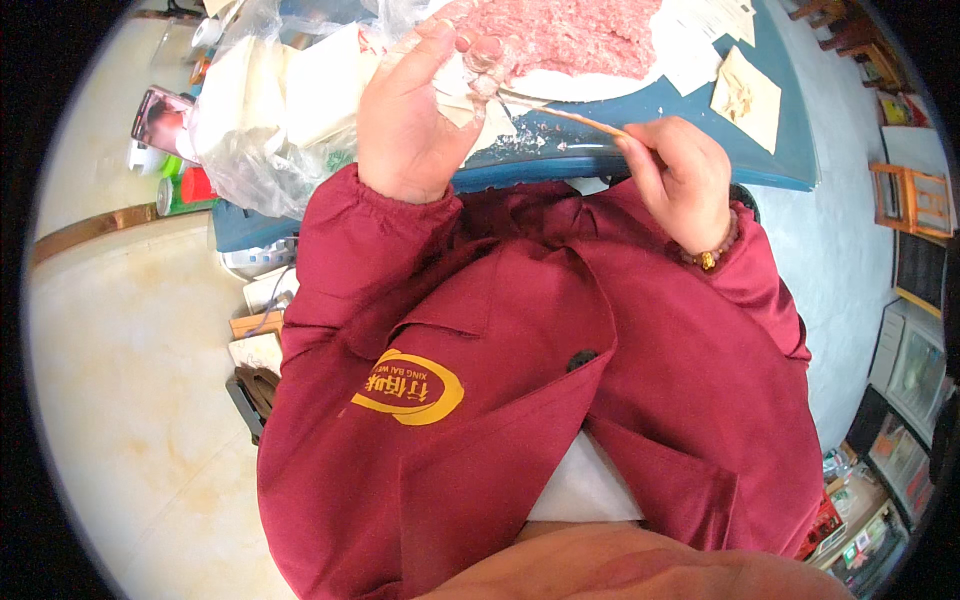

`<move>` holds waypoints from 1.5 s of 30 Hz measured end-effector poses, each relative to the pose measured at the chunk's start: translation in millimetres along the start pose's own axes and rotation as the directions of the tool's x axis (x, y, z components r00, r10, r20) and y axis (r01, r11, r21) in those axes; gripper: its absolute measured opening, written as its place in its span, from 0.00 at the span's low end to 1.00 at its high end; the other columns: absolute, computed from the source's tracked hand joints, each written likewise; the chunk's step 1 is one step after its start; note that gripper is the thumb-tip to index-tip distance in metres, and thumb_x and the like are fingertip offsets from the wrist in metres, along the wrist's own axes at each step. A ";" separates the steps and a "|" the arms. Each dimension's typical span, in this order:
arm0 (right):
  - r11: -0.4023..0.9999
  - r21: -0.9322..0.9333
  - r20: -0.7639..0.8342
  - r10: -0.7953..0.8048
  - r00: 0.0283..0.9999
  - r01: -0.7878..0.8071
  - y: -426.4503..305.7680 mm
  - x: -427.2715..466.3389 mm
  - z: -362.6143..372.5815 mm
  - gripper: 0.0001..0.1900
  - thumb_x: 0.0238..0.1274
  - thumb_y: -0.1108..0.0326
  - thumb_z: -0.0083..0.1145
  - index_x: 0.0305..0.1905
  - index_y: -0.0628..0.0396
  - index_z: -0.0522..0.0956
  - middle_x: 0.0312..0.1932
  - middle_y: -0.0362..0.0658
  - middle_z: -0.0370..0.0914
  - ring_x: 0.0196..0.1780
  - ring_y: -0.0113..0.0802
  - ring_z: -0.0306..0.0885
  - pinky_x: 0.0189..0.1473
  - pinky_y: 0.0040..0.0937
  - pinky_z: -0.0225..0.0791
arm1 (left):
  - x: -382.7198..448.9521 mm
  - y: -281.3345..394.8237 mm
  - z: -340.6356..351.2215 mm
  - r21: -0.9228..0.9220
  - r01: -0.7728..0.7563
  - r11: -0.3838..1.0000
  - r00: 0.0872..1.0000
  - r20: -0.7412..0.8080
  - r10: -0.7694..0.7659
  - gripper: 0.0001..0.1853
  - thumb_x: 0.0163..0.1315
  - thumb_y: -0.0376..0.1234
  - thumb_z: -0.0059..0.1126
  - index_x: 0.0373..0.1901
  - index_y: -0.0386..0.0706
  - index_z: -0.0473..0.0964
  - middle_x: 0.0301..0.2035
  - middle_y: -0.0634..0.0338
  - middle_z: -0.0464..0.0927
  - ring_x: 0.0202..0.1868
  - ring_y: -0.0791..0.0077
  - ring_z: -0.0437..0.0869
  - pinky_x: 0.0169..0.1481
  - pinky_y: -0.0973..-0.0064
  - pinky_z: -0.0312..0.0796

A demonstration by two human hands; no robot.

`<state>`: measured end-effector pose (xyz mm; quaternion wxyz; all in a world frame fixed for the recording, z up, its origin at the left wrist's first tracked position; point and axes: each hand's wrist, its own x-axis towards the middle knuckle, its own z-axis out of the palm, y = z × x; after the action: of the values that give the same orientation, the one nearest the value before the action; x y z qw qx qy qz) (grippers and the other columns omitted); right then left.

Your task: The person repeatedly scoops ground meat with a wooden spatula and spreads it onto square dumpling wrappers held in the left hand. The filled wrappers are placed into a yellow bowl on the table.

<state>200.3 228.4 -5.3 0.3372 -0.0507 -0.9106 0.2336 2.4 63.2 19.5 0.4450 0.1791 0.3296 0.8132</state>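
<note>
Raw minced meat (577, 34) lies in a large mound on a white plate or tray (592, 88) at the top. My right hand (671, 169) pinches the end of a thin wooden stick (574, 116), whose far end reaches the fingers of my left hand beside the meat. My left hand (409, 112) is palm up, with curled, floury fingertips around a small pale, pinkish lump (484, 71); whether it grips this lump is unclear. Next to this hand, stacks of pale, square dough wrappers (322, 86) lie in clear plastic bags (255, 176).
The blue tabletop (787, 142) bears white flecks. A square, cream-coloured sheet (746, 101) with a crumpled piece on it lies at the right, near white papers (694, 64). A phone (161, 120) and a green bottle with a red part (184, 191) are at the left. Wooden stools (911, 199) stand farther right.
</note>
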 end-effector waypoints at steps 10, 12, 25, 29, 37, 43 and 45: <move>0.990 -0.087 -0.029 -0.110 0.993 0.107 4.5 19.9 -16.0 0.06 0.54 0.68 0.68 0.30 0.55 0.79 0.23 0.43 0.75 0.26 0.45 0.77 0.28 0.38 0.70 | -4.1 -9.4 8.4 0.890 -0.358 -0.281 0.734 0.455 0.505 0.08 0.68 0.25 0.53 0.48 0.38 0.73 0.39 0.58 0.80 0.40 0.66 0.82 0.46 0.77 0.74; 0.992 -0.054 -0.033 -0.120 0.992 0.118 4.4 18.6 -12.4 0.07 0.54 0.68 0.68 0.29 0.55 0.79 0.22 0.43 0.74 0.26 0.45 0.76 0.28 0.39 0.70 | -3.6 -14.6 15.0 0.946 -0.323 -0.036 0.789 0.290 0.541 0.08 0.67 0.23 0.54 0.46 0.37 0.74 0.38 0.58 0.80 0.40 0.68 0.83 0.47 0.77 0.74; 0.973 0.159 0.055 0.163 0.985 -0.170 69.8 -22.2 -17.1 0.05 0.57 0.68 0.65 0.33 0.58 0.81 0.25 0.48 0.78 0.29 0.46 0.77 0.32 0.38 0.70 | 54.6 78.6 13.5 0.453 -0.051 0.890 0.999 0.008 0.053 0.17 0.75 0.42 0.47 0.50 0.36 0.74 0.36 0.60 0.76 0.38 0.70 0.79 0.49 0.64 0.73; 0.970 0.180 0.042 0.160 0.986 -0.165 71.0 -20.6 -15.0 0.05 0.56 0.69 0.66 0.34 0.58 0.82 0.28 0.48 0.80 0.31 0.45 0.79 0.33 0.37 0.71 | 145.4 122.4 42.2 0.664 -0.291 0.689 0.950 0.114 0.291 0.14 0.74 0.41 0.48 0.49 0.41 0.77 0.35 0.64 0.77 0.37 0.72 0.76 0.42 0.75 0.68; 0.953 0.219 0.083 0.196 0.977 -0.209 73.4 -23.9 -17.3 0.04 0.59 0.69 0.65 0.36 0.58 0.83 0.28 0.47 0.80 0.31 0.41 0.79 0.34 0.34 0.71 | 98.7 132.6 13.7 0.675 -0.388 -0.628 0.827 0.556 0.086 0.12 0.71 0.38 0.54 0.37 0.37 0.76 0.35 0.54 0.80 0.38 0.62 0.81 0.50 0.66 0.73; 0.945 0.232 0.089 0.216 0.972 -0.231 73.2 -25.4 -16.3 0.05 0.61 0.69 0.64 0.36 0.59 0.83 0.28 0.47 0.79 0.30 0.40 0.78 0.33 0.32 0.70 | 0.6 122.0 -27.8 0.653 -0.190 -0.733 0.974 0.221 -0.055 0.08 0.58 0.33 0.63 0.34 0.38 0.79 0.34 0.48 0.79 0.42 0.50 0.80 0.48 0.59 0.73; 0.947 0.231 0.069 0.213 0.975 -0.224 73.1 -25.8 -15.0 0.05 0.61 0.69 0.64 0.36 0.59 0.83 0.28 0.47 0.79 0.30 0.39 0.78 0.33 0.32 0.70 | -15.6 110.2 -35.9 0.700 -0.148 -0.699 0.979 0.202 -0.004 0.07 0.59 0.33 0.62 0.34 0.38 0.78 0.34 0.48 0.79 0.42 0.49 0.80 0.47 0.59 0.72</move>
<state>224.9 292.6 -44.2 0.2931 -0.1055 -0.8720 0.3775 -77.0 -6.1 70.4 -0.0544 0.5415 0.8377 0.0452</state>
